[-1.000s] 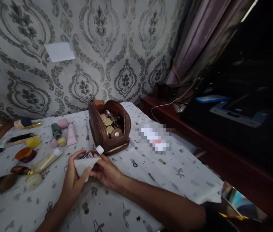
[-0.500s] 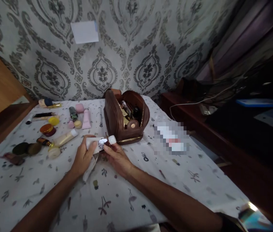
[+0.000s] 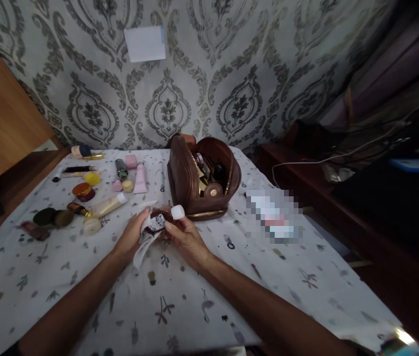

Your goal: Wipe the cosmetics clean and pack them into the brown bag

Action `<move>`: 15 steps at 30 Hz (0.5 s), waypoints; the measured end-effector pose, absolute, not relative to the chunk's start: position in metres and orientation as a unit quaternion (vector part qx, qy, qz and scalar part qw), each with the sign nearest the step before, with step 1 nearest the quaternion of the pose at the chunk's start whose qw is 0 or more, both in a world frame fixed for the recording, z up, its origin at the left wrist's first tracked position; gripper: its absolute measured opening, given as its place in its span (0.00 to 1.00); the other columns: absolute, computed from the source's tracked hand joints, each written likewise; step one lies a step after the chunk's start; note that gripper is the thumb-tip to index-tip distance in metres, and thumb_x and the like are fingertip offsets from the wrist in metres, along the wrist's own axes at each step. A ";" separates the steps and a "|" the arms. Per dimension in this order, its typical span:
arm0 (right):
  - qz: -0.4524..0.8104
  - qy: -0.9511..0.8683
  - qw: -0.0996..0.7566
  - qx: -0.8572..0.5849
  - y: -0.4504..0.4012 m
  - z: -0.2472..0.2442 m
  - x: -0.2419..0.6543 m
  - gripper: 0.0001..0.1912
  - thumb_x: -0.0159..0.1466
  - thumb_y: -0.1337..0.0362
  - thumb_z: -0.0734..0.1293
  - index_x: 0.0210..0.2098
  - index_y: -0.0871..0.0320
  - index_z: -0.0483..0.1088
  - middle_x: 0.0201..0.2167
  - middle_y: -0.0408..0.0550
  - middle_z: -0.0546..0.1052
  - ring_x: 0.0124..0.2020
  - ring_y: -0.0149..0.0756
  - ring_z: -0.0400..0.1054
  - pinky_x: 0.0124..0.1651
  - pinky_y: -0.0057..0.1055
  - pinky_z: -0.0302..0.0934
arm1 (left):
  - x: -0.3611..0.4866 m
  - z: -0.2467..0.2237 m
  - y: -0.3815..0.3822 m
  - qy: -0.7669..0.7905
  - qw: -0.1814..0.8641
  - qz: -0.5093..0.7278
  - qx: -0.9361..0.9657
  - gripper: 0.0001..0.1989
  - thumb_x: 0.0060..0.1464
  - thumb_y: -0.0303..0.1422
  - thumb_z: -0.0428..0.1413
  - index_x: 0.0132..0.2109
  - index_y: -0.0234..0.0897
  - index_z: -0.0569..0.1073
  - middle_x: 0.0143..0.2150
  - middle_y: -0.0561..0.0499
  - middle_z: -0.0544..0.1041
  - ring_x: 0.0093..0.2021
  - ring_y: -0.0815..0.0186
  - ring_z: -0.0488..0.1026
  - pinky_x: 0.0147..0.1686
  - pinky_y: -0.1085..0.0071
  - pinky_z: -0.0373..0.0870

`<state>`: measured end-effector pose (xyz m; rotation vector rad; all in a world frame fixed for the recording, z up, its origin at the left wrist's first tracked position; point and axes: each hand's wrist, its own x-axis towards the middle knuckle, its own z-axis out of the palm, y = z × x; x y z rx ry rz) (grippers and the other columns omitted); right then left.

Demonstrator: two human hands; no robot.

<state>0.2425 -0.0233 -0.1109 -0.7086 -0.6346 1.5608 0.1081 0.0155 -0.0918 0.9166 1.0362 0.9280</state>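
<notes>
A small brown bottle (image 3: 157, 221) with a white cap and a pale printed label lies tilted between my hands, its cap to the right. My right hand (image 3: 187, 242) grips it near the cap, thumb on the label. Around its lower end, my left hand (image 3: 133, 232) holds a white cloth (image 3: 146, 249), which hangs down below the fingers. Just behind the hands stands a brown cosmetic bag (image 3: 187, 185), unzipped, with several items inside, among them a black round-topped one (image 3: 219, 172).
Cosmetics spread over the left of the patterned tablecloth (image 3: 202, 306): a pink tube (image 3: 140, 178), a cream tube (image 3: 109, 205), an orange-lidded jar (image 3: 83, 191), a yellow round item (image 3: 92, 178) and brushes (image 3: 63, 218). A blurred-out item (image 3: 274, 215) lies right of the bag.
The view has shifted, so everything sits further right. My left hand and the cloth have moved on the bottle, and more of its label and brown body now shows.
</notes>
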 end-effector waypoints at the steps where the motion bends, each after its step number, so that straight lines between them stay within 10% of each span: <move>1: 0.675 -0.269 0.615 -0.307 -0.023 -0.111 0.243 0.25 0.48 0.58 0.80 0.44 0.54 0.74 0.42 0.43 0.78 0.38 0.31 0.69 0.36 0.26 0.62 | 0.110 -0.091 0.015 0.445 0.679 0.432 0.392 0.20 0.46 0.50 0.61 0.31 0.35 0.73 0.20 0.55 0.73 0.21 0.67 0.70 0.22 0.73 0.67; 15: 0.643 -0.269 0.634 -0.335 -0.024 -0.112 0.243 0.24 0.49 0.56 0.79 0.42 0.56 0.71 0.38 0.44 0.76 0.36 0.32 0.69 0.36 0.26 0.63 | 0.097 -0.093 0.014 0.407 0.579 0.437 0.555 0.21 0.51 0.43 0.62 0.49 0.40 0.66 0.38 0.54 0.74 0.34 0.67 0.73 0.34 0.74 0.69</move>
